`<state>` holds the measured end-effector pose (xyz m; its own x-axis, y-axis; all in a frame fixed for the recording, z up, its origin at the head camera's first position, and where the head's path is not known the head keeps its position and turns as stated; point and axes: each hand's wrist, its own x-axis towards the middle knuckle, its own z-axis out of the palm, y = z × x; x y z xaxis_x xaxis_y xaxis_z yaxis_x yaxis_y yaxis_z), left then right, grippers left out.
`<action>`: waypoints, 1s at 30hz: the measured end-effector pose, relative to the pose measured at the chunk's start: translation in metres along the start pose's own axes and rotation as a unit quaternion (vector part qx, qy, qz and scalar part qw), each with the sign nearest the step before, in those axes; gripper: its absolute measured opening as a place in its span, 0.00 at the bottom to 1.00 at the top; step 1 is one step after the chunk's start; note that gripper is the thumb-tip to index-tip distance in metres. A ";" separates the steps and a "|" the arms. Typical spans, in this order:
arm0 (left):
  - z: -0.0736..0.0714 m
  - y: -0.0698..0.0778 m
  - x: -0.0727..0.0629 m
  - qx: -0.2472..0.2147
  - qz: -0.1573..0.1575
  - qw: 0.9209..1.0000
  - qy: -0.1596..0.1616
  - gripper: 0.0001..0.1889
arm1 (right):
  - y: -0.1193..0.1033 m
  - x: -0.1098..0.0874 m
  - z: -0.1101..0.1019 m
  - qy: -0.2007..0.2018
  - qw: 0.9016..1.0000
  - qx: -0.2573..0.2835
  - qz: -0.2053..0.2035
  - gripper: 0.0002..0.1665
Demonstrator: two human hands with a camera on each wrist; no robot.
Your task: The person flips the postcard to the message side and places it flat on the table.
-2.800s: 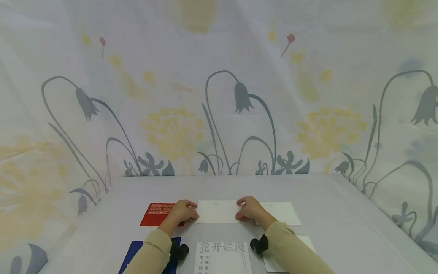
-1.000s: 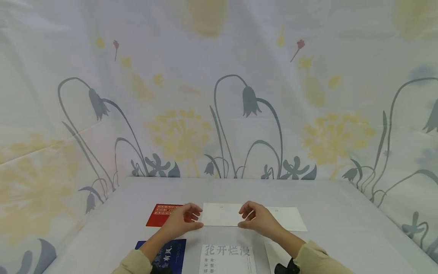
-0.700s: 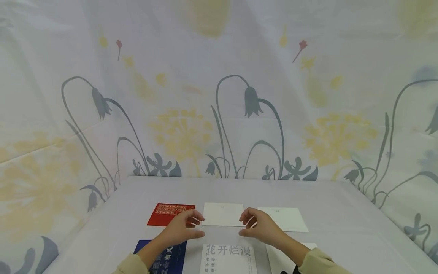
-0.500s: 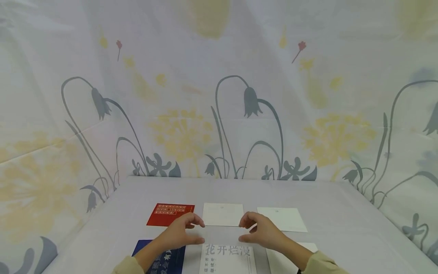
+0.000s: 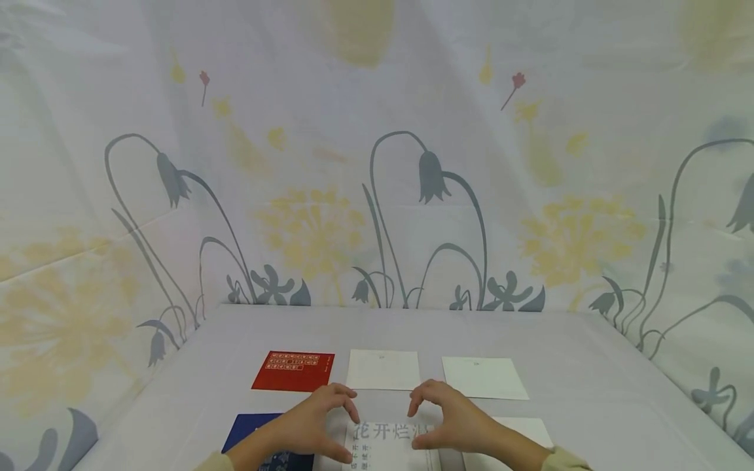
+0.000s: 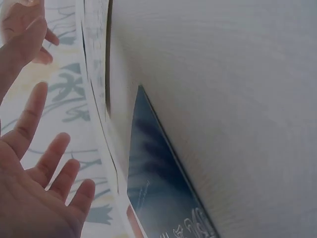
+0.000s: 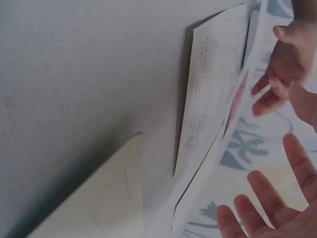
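Both hands hover at the two sides of the middle front card [image 5: 389, 451], which is white with large grey characters across its top. My left hand [image 5: 318, 422] has its fingers spread in a loose arch near that card's left edge, overlapping the blue card [image 5: 247, 426]. On the other side, my right hand [image 5: 456, 422] is in a similar arch by the right edge, its thumb overlapping the card in the head view. Neither hand holds anything. The wrist views show the fingers apart, with the blue card [image 6: 158, 168] and the printed card [image 7: 213, 74] lying below.
A back row on the white tabletop [image 5: 412, 327] holds a red card [image 5: 291, 376], a plain white card [image 5: 383, 369] and another white card [image 5: 485, 378]. A further white card [image 5: 530, 428] lies at front right, partly behind my right forearm. Flower-patterned cloth [image 5: 377, 163] hangs around the table.
My hands were at the two side edges of the back middle white card. They have left it and come back toward me, over the printed front card. The cards lie where they did.
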<state>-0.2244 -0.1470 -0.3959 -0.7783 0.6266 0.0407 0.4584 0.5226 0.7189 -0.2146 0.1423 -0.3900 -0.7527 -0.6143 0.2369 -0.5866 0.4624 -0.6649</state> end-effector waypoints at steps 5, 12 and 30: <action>0.004 0.003 -0.004 0.043 -0.009 0.999 -0.021 0.18 | 0.000 -0.006 0.001 -0.030 0.999 -0.021 -0.007 0.19; 0.008 0.003 -0.006 0.117 -0.013 0.992 -0.043 0.20 | 0.003 -0.010 0.003 -0.075 0.996 -0.046 0.018 0.21; 0.014 0.001 0.001 0.124 -0.007 0.991 -0.047 0.19 | 0.013 -0.006 0.008 -0.118 0.990 -0.072 0.035 0.27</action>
<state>-0.2187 -0.1377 -0.4046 -0.7469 0.6637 -0.0419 0.5483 0.6502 0.5259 -0.2154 0.1464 -0.4053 -0.7119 -0.7022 0.0103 -0.5848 0.5846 -0.5623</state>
